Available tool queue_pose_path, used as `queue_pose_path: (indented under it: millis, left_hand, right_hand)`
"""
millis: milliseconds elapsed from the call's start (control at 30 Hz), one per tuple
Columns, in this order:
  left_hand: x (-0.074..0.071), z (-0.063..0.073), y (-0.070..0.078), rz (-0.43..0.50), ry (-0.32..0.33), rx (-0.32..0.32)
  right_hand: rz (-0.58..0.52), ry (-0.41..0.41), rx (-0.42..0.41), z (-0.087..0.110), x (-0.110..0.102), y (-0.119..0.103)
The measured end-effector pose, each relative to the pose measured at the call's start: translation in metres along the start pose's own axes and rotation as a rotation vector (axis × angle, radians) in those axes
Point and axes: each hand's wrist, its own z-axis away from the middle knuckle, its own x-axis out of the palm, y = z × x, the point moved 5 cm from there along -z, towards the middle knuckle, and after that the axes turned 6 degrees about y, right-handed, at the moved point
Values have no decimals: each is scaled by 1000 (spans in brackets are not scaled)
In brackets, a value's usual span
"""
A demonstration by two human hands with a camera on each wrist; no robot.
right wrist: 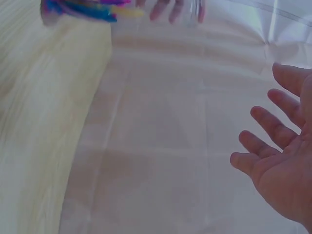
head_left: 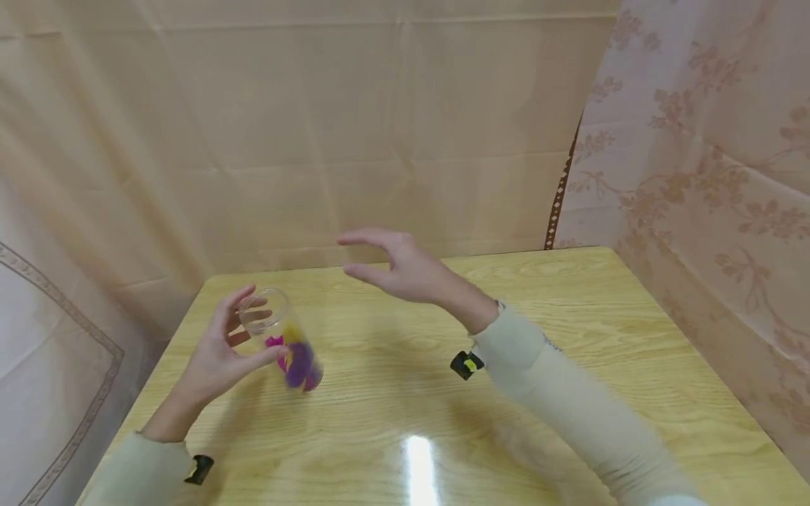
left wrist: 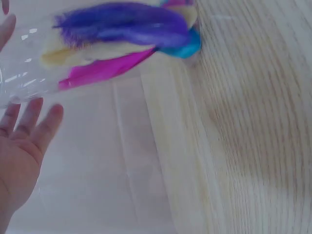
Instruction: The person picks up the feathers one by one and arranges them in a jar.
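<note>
A clear cylindrical jar point(head_left: 265, 314) stands at the left of the table with colourful feathers point(head_left: 299, 362) inside it. In the left wrist view the feathers point(left wrist: 124, 24) are purple, magenta, pale yellow and turquoise. My left hand point(head_left: 218, 358) holds the jar, thumb across its near side and fingers round the far side, seen partly through the clear wall. Right of the jar, my right hand point(head_left: 405, 267) is in the air above the table's back part, its fingers spread and nothing in them. The right wrist view shows this hand point(right wrist: 287, 161) palm-up, well apart from the jar.
The light wood-grain table point(head_left: 367, 407) reflects a bright lamp streak near its front. A beige curtain point(head_left: 354, 140) hangs along the back edge, and a flowered cloth point(head_left: 715, 176) covers the right side. Black wrist cameras point(head_left: 467, 365) sit at both sleeves.
</note>
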Motion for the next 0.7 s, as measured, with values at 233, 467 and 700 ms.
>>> queue_pose_path:
  millis: [233,467,700]
  left_hand:
    - [-14,-2,15,-61,55,33]
    - [-17,-26,101,-267,283,488]
    - [34,-51,135,-660,162,507]
  right_hand:
    - [143,16,72,27,-44,11]
    - [496,55,126,51,-87,20]
    - [690,51,263,83,-109,44]
